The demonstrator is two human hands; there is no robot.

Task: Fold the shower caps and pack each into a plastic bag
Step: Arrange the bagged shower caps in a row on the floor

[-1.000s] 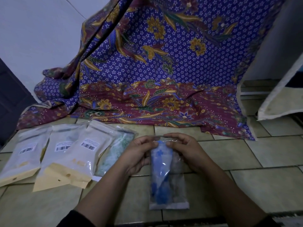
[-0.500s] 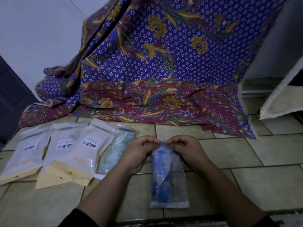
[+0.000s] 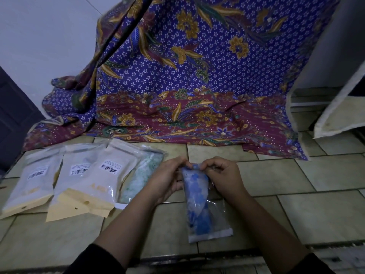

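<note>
A clear plastic bag (image 3: 219, 224) lies lengthwise on the tiled floor in front of me, its far end lifted. Inside it sits a folded blue-patterned shower cap (image 3: 196, 191). My left hand (image 3: 167, 177) pinches the bag's top edge from the left, fingers curled. My right hand (image 3: 223, 175) pinches the same edge from the right. The fingertips of both hands almost meet over the bag's mouth.
To the left lie three packed pouches with barcode labels (image 3: 88, 182) and a clear bag with a green cap (image 3: 142, 177) tucked under them. A purple and maroon batik cloth (image 3: 197, 86) hangs behind and spreads onto the floor. A white board (image 3: 339, 107) leans at right.
Both hands have drawn closer together at the top of the bag, and the bag's mouth has narrowed between the fingertips.
</note>
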